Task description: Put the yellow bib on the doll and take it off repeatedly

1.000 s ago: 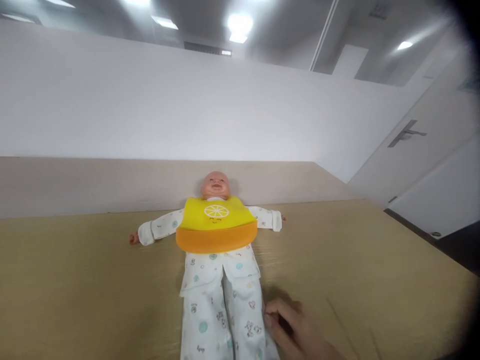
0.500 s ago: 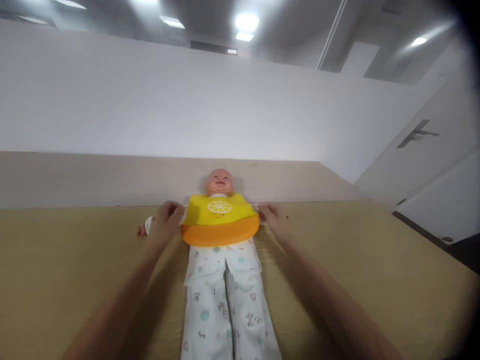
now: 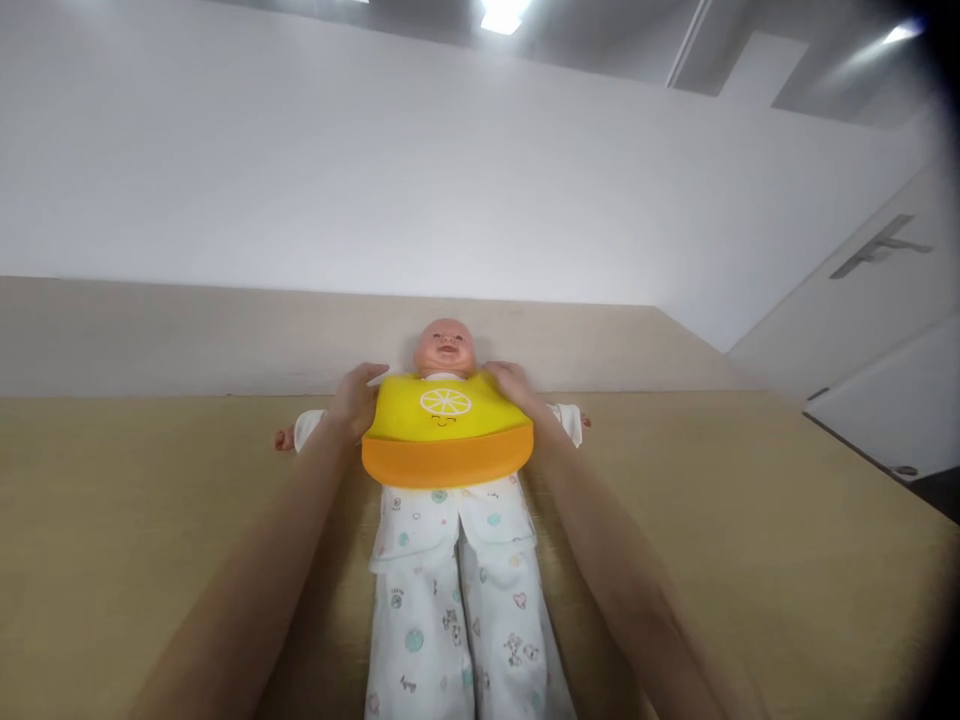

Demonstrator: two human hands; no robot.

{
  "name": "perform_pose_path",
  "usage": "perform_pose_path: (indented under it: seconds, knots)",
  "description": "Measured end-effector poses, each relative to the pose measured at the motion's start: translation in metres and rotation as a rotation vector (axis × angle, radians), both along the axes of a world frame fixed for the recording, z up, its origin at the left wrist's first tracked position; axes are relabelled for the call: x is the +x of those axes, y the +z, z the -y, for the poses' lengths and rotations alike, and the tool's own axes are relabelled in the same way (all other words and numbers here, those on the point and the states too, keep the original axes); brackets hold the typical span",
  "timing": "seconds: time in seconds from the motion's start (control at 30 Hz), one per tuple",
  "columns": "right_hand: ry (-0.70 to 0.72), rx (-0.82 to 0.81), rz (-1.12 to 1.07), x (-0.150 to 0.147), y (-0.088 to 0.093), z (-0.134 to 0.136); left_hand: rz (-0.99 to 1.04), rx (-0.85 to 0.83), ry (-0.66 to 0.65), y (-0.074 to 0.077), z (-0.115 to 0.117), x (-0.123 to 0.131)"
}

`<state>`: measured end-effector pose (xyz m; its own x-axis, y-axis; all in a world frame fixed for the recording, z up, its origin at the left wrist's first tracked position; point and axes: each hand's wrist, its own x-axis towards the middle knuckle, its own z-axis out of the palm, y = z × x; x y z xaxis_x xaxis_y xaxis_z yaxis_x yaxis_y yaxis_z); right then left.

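Left hand [image 3: 357,396], right hand [image 3: 514,382] moved up to bib [image 3: 448,432] shoulders.

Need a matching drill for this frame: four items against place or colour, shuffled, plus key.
1 left hand
2 right hand
3 bib
4 doll

A lying face-up on tan surface
B yellow with orange lip
C at bib's top corner, door side
D at bib's top corner, away from door

Pairs: 1-D, 2-C, 3-B, 4-A

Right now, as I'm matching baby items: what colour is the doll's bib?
The bib is yellow, with orange lower pocket and white citrus print; head view.
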<state>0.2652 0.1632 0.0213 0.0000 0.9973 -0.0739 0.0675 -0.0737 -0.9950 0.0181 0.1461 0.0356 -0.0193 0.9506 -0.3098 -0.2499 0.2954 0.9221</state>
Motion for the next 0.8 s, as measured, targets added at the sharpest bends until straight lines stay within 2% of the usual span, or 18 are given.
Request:
perform_pose_path:
  seconds: [0.1,0.2,0.33,0.43,0.7,0.8]
  knots:
    - [0.059,-0.056,-0.033,-0.006,0.000,-0.003,0.077,-0.152,-0.148,-0.002,-0.011,0.003]
    - [0.128,-0.102,-0.114,-0.006,-0.004,-0.005,0.059,-0.146,-0.161,-0.005,-0.021,0.005]
    - [0.253,-0.125,-0.352,-0.003,-0.007,-0.004,0.035,-0.121,-0.202,-0.006,-0.027,0.007]
    - [0.264,-0.115,-0.413,-0.004,-0.006,-0.002,0.031,-0.120,-0.214,-0.007,-0.029,0.010]
    - [0.242,-0.165,-0.386,-0.006,-0.001,-0.004,0.075,-0.084,-0.168,-0.012,-0.032,0.012]
    - [0.277,-0.109,-0.385,-0.006,-0.003,-0.007,0.106,-0.034,-0.176,-0.009,-0.028,0.017]
